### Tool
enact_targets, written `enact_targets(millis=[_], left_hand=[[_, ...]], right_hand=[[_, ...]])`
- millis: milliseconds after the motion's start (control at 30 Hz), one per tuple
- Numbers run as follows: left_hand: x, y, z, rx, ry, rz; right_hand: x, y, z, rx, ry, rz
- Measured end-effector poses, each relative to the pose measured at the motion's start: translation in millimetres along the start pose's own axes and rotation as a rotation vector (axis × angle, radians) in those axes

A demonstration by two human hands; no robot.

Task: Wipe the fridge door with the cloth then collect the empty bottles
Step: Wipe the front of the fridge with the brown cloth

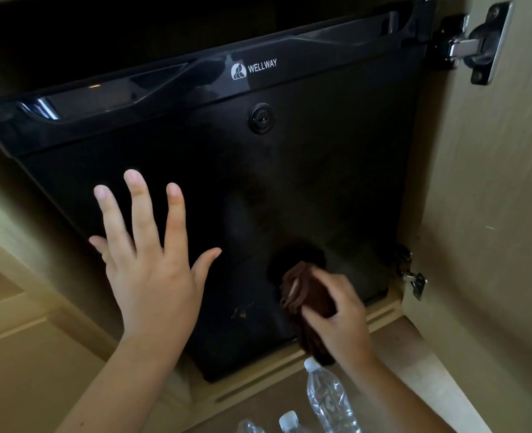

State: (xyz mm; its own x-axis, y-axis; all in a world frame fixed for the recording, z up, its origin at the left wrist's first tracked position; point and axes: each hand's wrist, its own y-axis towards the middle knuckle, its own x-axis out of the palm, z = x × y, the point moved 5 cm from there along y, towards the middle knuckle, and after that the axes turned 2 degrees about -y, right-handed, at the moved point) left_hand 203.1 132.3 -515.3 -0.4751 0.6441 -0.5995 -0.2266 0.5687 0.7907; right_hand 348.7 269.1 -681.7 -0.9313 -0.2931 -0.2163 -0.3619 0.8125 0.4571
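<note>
My left hand (152, 270) flat on fridge door (289, 189); right hand (339, 320) low-right with cloth (305, 301); bottles (327, 401) below door on floor.

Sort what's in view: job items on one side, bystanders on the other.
Job: fridge door; cloth gripped by right hand; left hand, fingers spread; bottles.
Just there: cupboard door; upper hinge; lower hinge; keyhole.
</note>
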Motion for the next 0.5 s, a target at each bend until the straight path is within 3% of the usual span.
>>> enact_targets(millis=[100,167,333,500], left_hand=[[-1,-2,-2,0.017,0.008,-0.009],[-2,-3,-4,0.029,0.004,-0.014],[-2,-14,-12,0.061,-0.046,0.001],[4,-40,-28,-0.011,-0.075,-0.013]], right_hand=[[-42,24,14,0.082,0.066,0.221],[-60,33,19,0.119,0.077,0.246],[-27,9,18,0.172,0.094,0.176],[30,-27,9,0.085,0.012,-0.065]])
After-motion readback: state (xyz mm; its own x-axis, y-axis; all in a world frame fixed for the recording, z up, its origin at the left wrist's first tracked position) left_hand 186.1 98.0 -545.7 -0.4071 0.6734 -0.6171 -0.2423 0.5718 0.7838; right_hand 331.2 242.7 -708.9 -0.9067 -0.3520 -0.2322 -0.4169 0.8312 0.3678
